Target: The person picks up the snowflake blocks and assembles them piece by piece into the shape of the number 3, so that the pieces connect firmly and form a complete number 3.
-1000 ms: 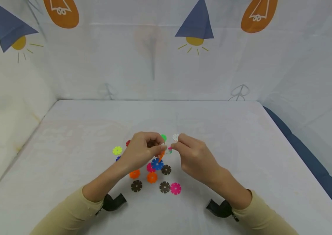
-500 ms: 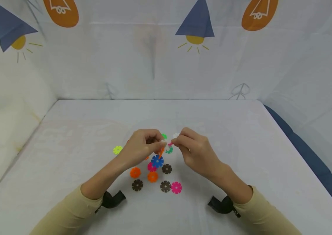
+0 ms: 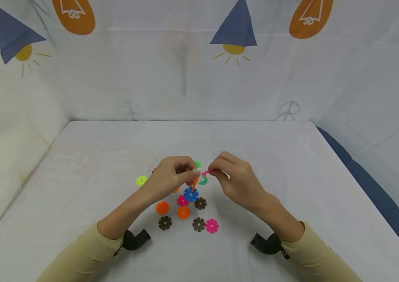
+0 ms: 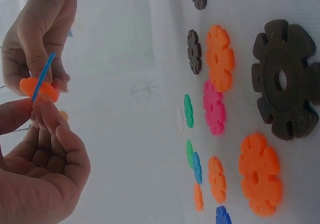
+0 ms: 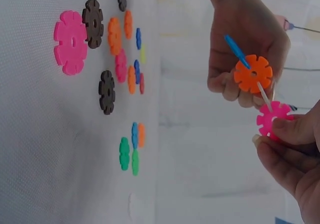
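My left hand (image 3: 171,176) holds up a small chain of notched plastic discs in its fingertips. The chain has a blue disc (image 3: 190,194), an orange disc (image 5: 254,74) and a white disc (image 5: 264,95) seen edge-on. My right hand (image 3: 239,185) pinches a bright pink disc (image 5: 272,116) between thumb and fingers. In the right wrist view, the white disc's edge meets the pink disc's rim at a notch. The left wrist view has the blue disc (image 4: 44,76) edge-on across the orange one, with the left hand's fingers just below.
Loose notched discs lie below the hands on the white table (image 3: 115,149), among them a dark brown disc (image 3: 165,223), a pink disc (image 3: 211,226), an orange disc (image 3: 184,212) and a yellow disc (image 3: 141,180). A printed white curtain (image 3: 150,78) stands behind the table.
My right hand has shifted slightly up and right, and more of the pink disc shows beyond its fingertips. The left hand stays almost in place with the chain.
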### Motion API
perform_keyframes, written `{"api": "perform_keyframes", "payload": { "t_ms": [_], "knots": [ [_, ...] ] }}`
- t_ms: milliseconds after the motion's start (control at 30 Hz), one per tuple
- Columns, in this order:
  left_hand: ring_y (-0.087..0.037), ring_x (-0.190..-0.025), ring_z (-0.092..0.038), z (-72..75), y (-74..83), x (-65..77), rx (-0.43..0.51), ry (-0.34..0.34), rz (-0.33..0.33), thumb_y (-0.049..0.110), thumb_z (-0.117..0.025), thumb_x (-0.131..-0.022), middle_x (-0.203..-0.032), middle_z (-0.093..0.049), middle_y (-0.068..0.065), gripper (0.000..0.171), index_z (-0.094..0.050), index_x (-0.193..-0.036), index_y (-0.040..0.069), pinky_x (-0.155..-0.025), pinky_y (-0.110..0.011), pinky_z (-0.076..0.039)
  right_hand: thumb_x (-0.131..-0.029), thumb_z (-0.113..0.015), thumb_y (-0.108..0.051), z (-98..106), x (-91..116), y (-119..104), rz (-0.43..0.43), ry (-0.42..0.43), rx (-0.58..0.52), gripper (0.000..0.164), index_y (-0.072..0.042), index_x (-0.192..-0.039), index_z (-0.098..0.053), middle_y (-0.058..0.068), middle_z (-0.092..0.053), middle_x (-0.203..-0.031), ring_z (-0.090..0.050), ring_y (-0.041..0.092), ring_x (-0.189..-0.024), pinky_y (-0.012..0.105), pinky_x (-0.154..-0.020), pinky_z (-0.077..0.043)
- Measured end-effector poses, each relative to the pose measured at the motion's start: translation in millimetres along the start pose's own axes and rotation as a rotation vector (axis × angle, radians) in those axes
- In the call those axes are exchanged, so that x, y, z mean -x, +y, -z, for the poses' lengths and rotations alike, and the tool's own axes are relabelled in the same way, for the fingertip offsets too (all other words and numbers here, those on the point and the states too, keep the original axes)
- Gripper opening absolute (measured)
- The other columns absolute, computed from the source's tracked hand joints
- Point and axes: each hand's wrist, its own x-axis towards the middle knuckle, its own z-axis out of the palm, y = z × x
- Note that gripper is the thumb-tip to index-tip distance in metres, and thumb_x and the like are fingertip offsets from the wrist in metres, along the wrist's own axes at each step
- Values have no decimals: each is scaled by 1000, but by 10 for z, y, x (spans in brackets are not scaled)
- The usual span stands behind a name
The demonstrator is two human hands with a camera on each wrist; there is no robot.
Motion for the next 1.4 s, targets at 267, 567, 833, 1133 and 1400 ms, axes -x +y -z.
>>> {"api": "perform_keyframes", "payload": {
  "t_ms": [267,567,833,1133,1400],
  "knots": [
    [-29,-77,-65,-11,-15,-1,-10,13,-18,26,-66,-94,-74,-65,-4,13,-68,-86,15,-75,-42,-54,-80,-74,10,14,-23,-10,6,-25,-31,18,-6,-87,-69,2,-66,-84,-63,10,-78,14,-73,-54],
    [-24,-71,-66,6,-21,13,-32,25,-21,23,-65,-94,-74,-67,-2,12,-68,-88,13,-62,-33,-51,-82,-74,8,13,-21,15,-17,-63,-24,17,-7,-89,-68,1,-66,-86,-63,10,-80,19,-74,-56],
    [-40,-71,-64,31,-31,15,-14,39,-46,21,-64,-93,-71,-65,-3,14,-68,-88,8,-47,-26,-38,-82,-74,7,42,-18,29,-77,-111,28,17,-5,-93,-68,3,-68,-90,-64,10,-80,22,-74,-58],
    [-24,-70,-67,64,-31,5,-39,64,-88,22,-64,-94,-70,-65,-3,14,-67,-88,10,-53,-29,-45,-85,-76,-2,34,11,58,-230,-297,82,20,-9,-103,-71,-2,-71,-96,-65,8,-83,24,-75,-58],
    [-24,-68,-63,80,-15,1,-25,48,-87,25,-67,-93,-71,-64,-4,13,-67,-83,17,-51,-29,-44,-86,-76,-11,-51,66,66,-334,-552,120,25,-8,-110,-70,2,-73,-103,-63,10,-83,24,-76,-55]
  ]
}}
